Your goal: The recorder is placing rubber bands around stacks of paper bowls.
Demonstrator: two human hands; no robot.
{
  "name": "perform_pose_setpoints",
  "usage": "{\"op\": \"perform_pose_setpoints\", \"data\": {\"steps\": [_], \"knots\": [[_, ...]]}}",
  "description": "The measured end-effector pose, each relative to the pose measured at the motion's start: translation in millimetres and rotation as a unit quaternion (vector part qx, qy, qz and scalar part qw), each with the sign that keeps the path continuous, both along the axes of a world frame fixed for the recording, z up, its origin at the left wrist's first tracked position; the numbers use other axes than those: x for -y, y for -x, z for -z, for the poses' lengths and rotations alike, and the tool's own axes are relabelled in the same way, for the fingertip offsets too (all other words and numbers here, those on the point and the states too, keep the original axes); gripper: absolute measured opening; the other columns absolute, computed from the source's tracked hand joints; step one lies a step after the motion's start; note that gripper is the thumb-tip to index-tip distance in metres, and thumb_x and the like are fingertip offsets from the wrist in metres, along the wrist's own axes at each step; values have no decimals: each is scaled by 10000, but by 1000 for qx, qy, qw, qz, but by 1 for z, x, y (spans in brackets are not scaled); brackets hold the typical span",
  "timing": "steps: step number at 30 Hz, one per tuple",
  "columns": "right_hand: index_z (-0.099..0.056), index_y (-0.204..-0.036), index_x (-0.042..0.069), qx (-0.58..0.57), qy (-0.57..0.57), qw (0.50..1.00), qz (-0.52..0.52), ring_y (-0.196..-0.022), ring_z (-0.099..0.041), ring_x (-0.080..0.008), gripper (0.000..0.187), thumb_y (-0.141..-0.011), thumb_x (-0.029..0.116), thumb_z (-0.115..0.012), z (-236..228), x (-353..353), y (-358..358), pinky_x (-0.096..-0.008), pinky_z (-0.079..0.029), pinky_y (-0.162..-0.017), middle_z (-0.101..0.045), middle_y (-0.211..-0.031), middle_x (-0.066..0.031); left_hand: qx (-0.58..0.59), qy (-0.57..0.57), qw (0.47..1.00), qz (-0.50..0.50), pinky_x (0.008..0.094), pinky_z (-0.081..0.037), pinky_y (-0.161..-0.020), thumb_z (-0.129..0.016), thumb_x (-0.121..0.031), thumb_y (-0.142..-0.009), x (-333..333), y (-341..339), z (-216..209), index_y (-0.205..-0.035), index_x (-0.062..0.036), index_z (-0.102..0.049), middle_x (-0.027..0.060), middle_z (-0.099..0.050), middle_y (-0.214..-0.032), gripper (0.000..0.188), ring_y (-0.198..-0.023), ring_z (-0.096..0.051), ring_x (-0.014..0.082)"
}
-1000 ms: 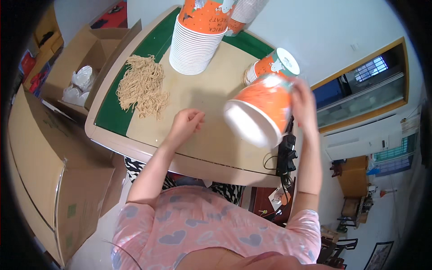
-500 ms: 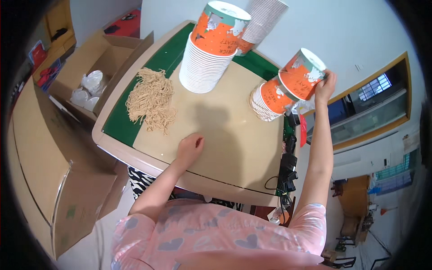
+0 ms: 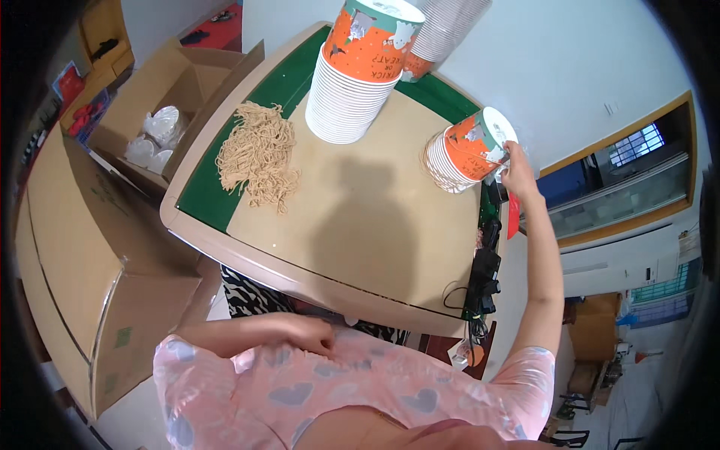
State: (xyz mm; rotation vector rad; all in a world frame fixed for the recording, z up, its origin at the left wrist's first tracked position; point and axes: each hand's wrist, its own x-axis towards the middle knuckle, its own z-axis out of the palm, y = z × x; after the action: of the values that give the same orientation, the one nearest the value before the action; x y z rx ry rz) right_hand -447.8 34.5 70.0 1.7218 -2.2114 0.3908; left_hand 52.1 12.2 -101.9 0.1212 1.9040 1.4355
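On the right of the table stands a short stack of upside-down orange and green paper buckets (image 3: 466,152), with tan cord bunched around its lower left side. My right hand (image 3: 519,174) is at the right side of this stack, fingers curled. A thin tan cord handle (image 3: 480,157) runs across the top bucket to those fingers, which seem to pinch it. My left hand (image 3: 315,335) is drawn back against my shirt, fingers curled in with nothing visible in them. A taller stack of upturned paper buckets (image 3: 356,82) rises at the far middle.
A pile of loose tan cords (image 3: 259,154) lies on the table's left. Another bucket stack (image 3: 450,30) leans behind the tall one. Black adapters and cables (image 3: 484,274) line the right edge. An open cardboard box (image 3: 112,135) with plastic-wrapped items stands left of the table.
The upper bucket in my right hand has slid down over the right stack, and the hand has lowered with it. My left hand has withdrawn from the table to my shirt.
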Motion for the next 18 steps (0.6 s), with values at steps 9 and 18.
{"op": "perform_pose_setpoints", "data": {"steps": [9, 18], "knots": [[-538, -1169, 67, 9, 31, 988, -154, -1000, -591, -313, 336, -840, 83, -605, -72, 110, -143, -391, -475, -866, -561, -1124, -151, 1, -177, 984, -26, 327, -464, -641, -641, -304, -863, -26, 4, 25, -968, -31, -656, 40, -653, -790, 293, -721, -591, 155], [-539, -1147, 23, -15, 191, 964, -185, -743, -653, -206, 334, -845, 119, -644, -70, 224, -188, -297, -524, -676, -602, -1054, -145, -201, 5, 941, -273, 368, -484, -651, -661, -228, -822, -21, 0, 3, -888, -10, -614, 130, -643, -773, 233, -732, -621, 242]]}}
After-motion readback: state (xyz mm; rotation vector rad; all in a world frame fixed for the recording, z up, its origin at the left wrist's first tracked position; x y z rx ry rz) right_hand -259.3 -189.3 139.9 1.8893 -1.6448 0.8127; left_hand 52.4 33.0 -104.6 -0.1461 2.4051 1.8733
